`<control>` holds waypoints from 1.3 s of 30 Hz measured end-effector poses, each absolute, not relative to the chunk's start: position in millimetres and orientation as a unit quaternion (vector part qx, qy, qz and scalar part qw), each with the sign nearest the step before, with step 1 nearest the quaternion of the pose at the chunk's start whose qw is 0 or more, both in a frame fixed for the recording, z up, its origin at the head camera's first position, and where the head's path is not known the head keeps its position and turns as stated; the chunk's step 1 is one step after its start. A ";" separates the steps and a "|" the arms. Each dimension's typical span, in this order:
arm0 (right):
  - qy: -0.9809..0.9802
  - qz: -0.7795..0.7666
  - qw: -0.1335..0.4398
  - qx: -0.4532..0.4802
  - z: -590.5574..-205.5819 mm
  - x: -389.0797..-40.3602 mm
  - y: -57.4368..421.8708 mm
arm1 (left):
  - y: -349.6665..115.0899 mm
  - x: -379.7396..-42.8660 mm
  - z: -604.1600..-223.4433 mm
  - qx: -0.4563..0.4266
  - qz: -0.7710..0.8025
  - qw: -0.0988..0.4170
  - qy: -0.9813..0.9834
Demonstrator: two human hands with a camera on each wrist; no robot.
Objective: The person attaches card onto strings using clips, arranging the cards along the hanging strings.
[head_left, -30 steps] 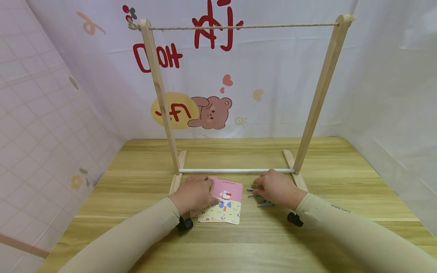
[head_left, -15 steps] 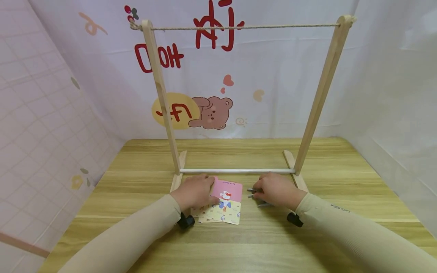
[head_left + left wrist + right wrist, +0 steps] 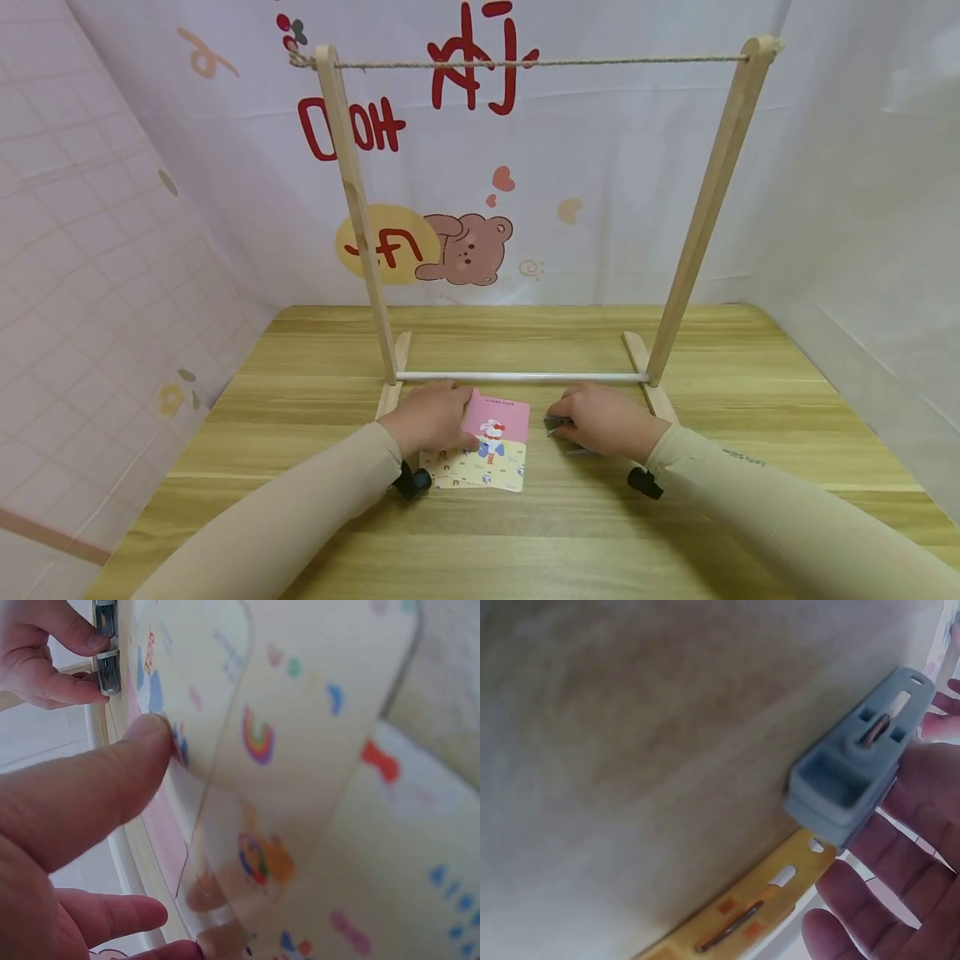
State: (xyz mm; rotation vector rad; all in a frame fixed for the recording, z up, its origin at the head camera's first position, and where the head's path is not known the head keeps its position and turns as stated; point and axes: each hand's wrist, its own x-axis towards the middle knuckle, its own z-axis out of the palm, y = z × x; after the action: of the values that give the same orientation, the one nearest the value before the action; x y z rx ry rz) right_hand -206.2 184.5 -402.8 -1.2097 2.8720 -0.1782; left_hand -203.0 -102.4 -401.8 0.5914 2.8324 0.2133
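Observation:
My left hand (image 3: 435, 421) is over the left part of a small stack of pink-and-yellow rabbit cards (image 3: 498, 458). In the left wrist view its thumb (image 3: 97, 787) touches the top card's edge, and the other fingers are extended. My right hand (image 3: 607, 421) pinches a grey clothespin (image 3: 557, 423) between thumb and forefinger, just right of the cards. Close up, the grey clothespin (image 3: 870, 761) shows its metal spring. Beside it lies a yellow clothespin (image 3: 739, 904), partly out of frame. Another grey clothespin (image 3: 581, 452) peeks out below my right hand.
Behind both hands stands a wooden frame, with left post (image 3: 352, 183) and right post (image 3: 708, 200). A rope (image 3: 600, 62) spans its top and a white rod (image 3: 517, 377) its base. A printed white curtain (image 3: 637, 167) hangs behind the wooden table (image 3: 525, 550).
The top card has slid slightly left under my left hand. My right fingers have closed in on the grey clothespin, covering more of the clothespins below.

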 end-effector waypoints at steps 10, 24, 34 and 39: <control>0.917 -0.049 -0.026 -0.394 -405.2 -205.4 186.4 | -101.7 -206.4 -404.7 0.185 0.097 0.131 0.969; 0.927 -0.066 -0.012 -0.368 -399.5 -210.1 187.0 | -101.1 -214.1 -399.4 0.173 0.128 0.150 0.965; 0.929 -0.071 -0.020 -0.362 -399.4 -208.6 185.3 | -102.2 -213.1 -399.1 0.173 0.152 0.155 0.961; 0.929 -0.069 -0.021 -0.363 -398.5 -207.0 185.2 | -102.5 -213.2 -400.8 0.168 0.160 0.153 0.960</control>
State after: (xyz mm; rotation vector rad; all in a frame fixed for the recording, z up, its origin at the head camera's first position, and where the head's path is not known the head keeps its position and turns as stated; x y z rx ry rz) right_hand -207.0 185.2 -398.5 -1.1565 2.9571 -0.2195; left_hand -213.2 -102.5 -400.8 0.4820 2.7541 0.4600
